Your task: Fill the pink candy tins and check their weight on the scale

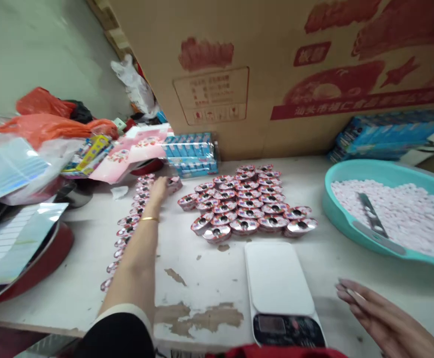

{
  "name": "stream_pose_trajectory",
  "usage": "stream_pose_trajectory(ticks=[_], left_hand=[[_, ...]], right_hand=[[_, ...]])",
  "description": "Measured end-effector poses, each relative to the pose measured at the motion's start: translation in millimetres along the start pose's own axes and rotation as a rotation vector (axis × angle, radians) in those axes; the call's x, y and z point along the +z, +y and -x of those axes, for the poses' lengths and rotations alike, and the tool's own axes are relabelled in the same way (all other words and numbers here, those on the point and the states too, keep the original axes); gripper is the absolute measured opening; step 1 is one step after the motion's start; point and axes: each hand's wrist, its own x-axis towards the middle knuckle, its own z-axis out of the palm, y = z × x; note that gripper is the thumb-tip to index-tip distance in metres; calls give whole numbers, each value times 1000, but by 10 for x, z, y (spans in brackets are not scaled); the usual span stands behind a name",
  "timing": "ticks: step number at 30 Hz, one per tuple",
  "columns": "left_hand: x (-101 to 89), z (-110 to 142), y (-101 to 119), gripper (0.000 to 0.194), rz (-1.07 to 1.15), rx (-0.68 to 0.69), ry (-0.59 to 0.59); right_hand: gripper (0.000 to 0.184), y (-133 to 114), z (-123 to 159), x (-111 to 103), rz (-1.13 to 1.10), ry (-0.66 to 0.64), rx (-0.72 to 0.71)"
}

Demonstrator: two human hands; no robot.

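Note:
My left hand [159,189] reaches to the far end of a long row of small oval pink-and-red packs [126,231]. Just right of its fingertips sits another small group of these packs [174,184]. The back of that hand hides most of its fingers, so any grip is unclear. Stacks of the same oval packs, each with a dark centre, form a block [248,204] mid-table. My right hand [375,315] hovers at the lower right, beside a white digital scale [280,281]. Its thumb and fingers are pressed together; what they hold, if anything, I cannot make out.
A turquoise basin [338,219] of small white pieces, with a flat grey strip [371,215] across it, stands right. Behind rises a large cardboard box [261,89]. Blue wrapped boxes [191,154] stand before it. Papers overlie a red basin [48,258] at left.

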Motion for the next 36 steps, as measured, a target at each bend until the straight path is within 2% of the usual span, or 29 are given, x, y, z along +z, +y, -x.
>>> stream_pose_trajectory(ticks=[2,5,6,8,10,13,16,20,23,25,31,36], left_hand=[[-165,169,102,42,15,37,16],[-430,576,466,51,99,200,295],[-506,768,649,51,143,287,319],[-599,1229,1081,42,279,503,215],[-575,1716,1535,30,407,647,50],[-347,2277,2079,28,425,796,-114],[-100,2528,2352,25,381,858,-180],[22,2572,2376,33,353,877,-193],[10,2578,2215,54,402,858,-141],[5,2620,2052,59,459,799,-104],[90,2919,1615,34,537,567,16],[129,3115,1616,30,556,575,156]], right_hand=[[47,-221,132,133,-49,-12,88],[44,-385,168,272,-131,-102,82],[42,-396,157,300,-154,-149,75],[39,-381,137,336,-186,-231,66],[38,-353,137,353,-196,-284,57],[37,-317,170,332,-199,-308,18],[39,-283,217,243,-204,-288,-1],[43,-233,280,89,-157,-263,2],[43,-206,322,18,-136,-255,-29],[42,-202,343,-5,-111,-261,-56],[41,-307,332,16,78,-348,-101],[40,-517,270,145,167,-407,-237]])
